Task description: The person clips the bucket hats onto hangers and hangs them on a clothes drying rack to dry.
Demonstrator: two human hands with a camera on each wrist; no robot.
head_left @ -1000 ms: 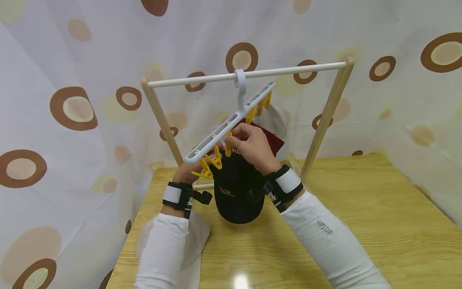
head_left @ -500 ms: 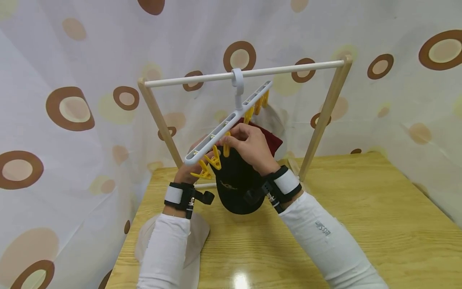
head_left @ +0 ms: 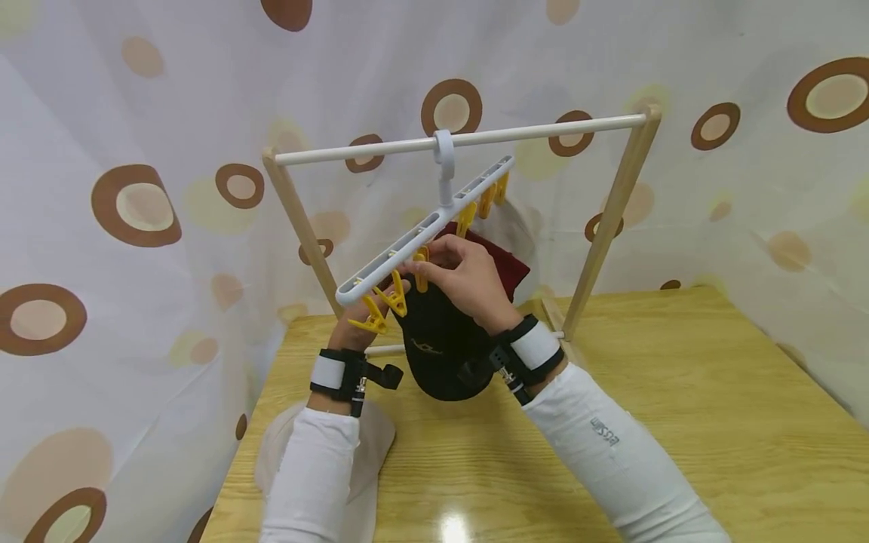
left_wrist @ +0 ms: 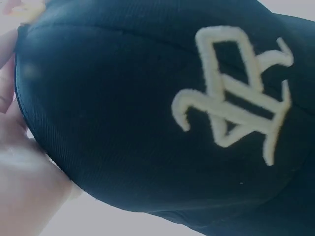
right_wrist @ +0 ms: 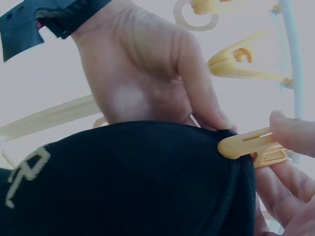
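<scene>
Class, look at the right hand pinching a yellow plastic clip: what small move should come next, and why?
Probably the right hand should ease its pinch on the yellow plastic clip, letting it close on the black fabric cap. In the right wrist view, the clip's tip lies over the cap's edge, and the left hand holds that edge.
</scene>
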